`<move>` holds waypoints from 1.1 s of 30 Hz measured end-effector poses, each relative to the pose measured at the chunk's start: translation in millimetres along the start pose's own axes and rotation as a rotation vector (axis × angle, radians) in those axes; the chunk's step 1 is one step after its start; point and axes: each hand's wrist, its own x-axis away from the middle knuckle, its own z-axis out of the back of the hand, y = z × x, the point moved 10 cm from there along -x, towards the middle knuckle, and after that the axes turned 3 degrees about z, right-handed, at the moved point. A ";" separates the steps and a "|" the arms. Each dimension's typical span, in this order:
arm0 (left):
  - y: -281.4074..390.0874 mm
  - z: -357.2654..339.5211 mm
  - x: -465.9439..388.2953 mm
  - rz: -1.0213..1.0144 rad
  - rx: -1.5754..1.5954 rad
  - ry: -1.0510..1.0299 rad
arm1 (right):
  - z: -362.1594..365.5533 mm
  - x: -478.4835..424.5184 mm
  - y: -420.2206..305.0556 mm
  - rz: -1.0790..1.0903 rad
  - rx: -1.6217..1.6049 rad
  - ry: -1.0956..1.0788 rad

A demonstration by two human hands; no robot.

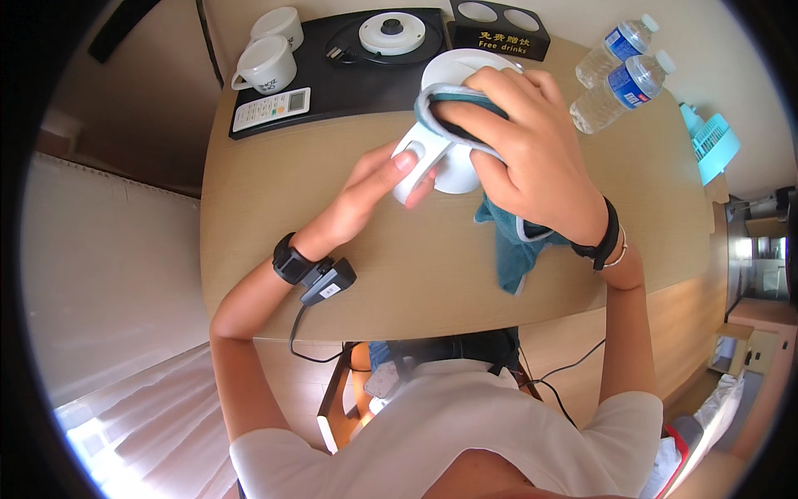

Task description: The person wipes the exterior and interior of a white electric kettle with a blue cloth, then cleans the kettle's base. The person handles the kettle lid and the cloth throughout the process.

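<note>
A white electric kettle is held above the wooden table, its round top towards the far side. My left hand is closed around the kettle's handle, with the thumb near the handle's button. My right hand grips a teal microfibre cloth with grey edging. Part of the cloth is bunched against the kettle where handle and body meet, and the rest hangs below my right wrist. My right hand and the cloth hide much of the kettle's body.
On a black tray stand two white mugs, a white kettle base and a remote control. A black holder bearing writing is behind the kettle. Two water bottles stand right. A cabled device hangs at my left wrist.
</note>
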 end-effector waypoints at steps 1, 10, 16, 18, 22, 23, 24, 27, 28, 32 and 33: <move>0.4 -0.2 0.3 -0.002 -0.008 0.009 | 2.1 3.3 0.7 -0.013 0.004 0.010; 2.6 -2.8 -1.9 0.024 0.008 0.014 | 32.6 39.4 18.8 -0.110 0.140 0.008; -1.4 3.0 1.2 0.045 -0.028 0.000 | 41.9 42.0 43.7 -0.182 0.047 -0.034; -2.9 5.0 1.3 0.025 -0.040 -0.011 | 37.6 38.8 45.3 -0.206 -0.008 -0.024; -2.0 4.2 -0.4 0.012 -0.068 0.002 | 20.8 31.4 63.8 -0.216 -0.059 -0.078; -1.7 3.7 -0.8 0.008 -0.073 -0.003 | 16.5 27.7 65.9 -0.193 -0.078 -0.069; -1.7 4.3 -0.3 0.010 -0.083 -0.002 | 11.1 21.7 68.5 -0.165 -0.100 -0.058; -4.1 5.0 -1.2 -0.001 -0.046 -0.023 | 6.9 13.7 73.6 -0.120 -0.130 -0.036; -2.5 4.7 -2.3 -0.006 -0.044 -0.023 | 7.4 14.0 74.7 -0.149 -0.138 -0.047; 1.7 0.1 -4.3 -0.039 -0.031 -0.010 | 20.8 23.2 73.4 -0.187 -0.086 -0.141; 3.7 1.2 -1.9 -0.055 -0.032 0.014 | 30.4 20.1 66.8 -0.169 -0.050 -0.078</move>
